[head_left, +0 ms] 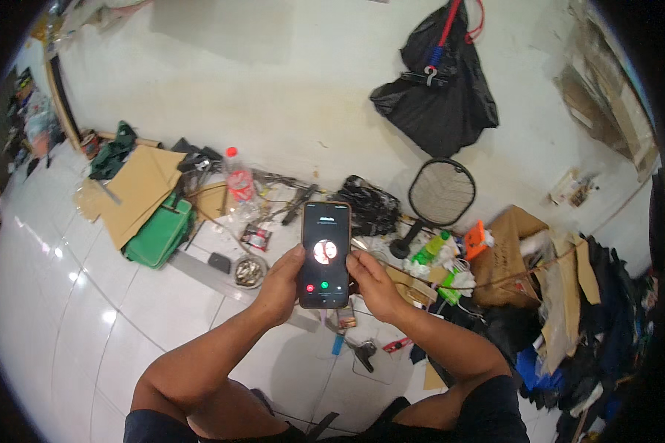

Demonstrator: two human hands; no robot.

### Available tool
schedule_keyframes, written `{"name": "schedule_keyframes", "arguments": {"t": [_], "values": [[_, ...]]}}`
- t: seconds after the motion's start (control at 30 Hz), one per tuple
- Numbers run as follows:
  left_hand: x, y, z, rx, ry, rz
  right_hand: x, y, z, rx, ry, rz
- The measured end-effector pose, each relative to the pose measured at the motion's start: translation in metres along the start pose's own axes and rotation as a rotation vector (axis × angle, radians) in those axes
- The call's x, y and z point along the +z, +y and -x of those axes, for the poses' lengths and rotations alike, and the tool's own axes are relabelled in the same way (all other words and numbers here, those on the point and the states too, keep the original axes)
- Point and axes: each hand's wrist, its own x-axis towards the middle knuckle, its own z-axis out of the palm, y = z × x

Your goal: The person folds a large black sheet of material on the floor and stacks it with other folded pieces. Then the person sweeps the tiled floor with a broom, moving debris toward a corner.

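A smartphone (325,221) is held upright in front of me, its dark screen lit with a round picture and small red and green call buttons. My left hand (281,284) grips its left edge, thumb along the side. On the opposite edge my right hand (377,286) is closed in the same way, its fingers partly hidden behind the phone. Below the phone, on the white tiles, lie a small dark tool-like object (363,356) and a red-handled item (397,345). An ashtray-like round dish (249,271) full of butts sits left of my left hand.
Along the wall stand a clear bottle with red cap (238,176), a racket-shaped swatter (442,193) and a green bottle (430,249). A green bag (159,235) lies under cardboard (142,188) at left. Cardboard boxes (511,255) and dark cloth (613,317) pile up at right. A black bag (447,103) hangs above.
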Motion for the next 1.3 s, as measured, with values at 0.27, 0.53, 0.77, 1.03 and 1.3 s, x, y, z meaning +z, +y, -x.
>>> {"name": "schedule_keyframes", "arguments": {"t": [0.27,0.53,0.77,1.03,1.3], "values": [[-0.013,0.020,0.021,0.011,0.037,-0.147,0.019,0.007,-0.012,-0.109,-0.264,0.011],[0.006,0.014,0.018,-0.039,-0.026,-0.096,0.008,0.010,0.000,-0.097,-0.210,0.066],[0.018,0.007,0.016,-0.075,-0.023,-0.094,-0.004,0.015,0.003,-0.114,-0.057,0.080],[0.021,0.010,0.013,-0.091,-0.085,-0.042,-0.009,0.002,0.017,0.142,-0.184,-0.356],[0.027,0.010,0.012,-0.026,-0.163,0.019,-0.016,0.008,0.025,-0.062,-0.151,-0.181]]}}
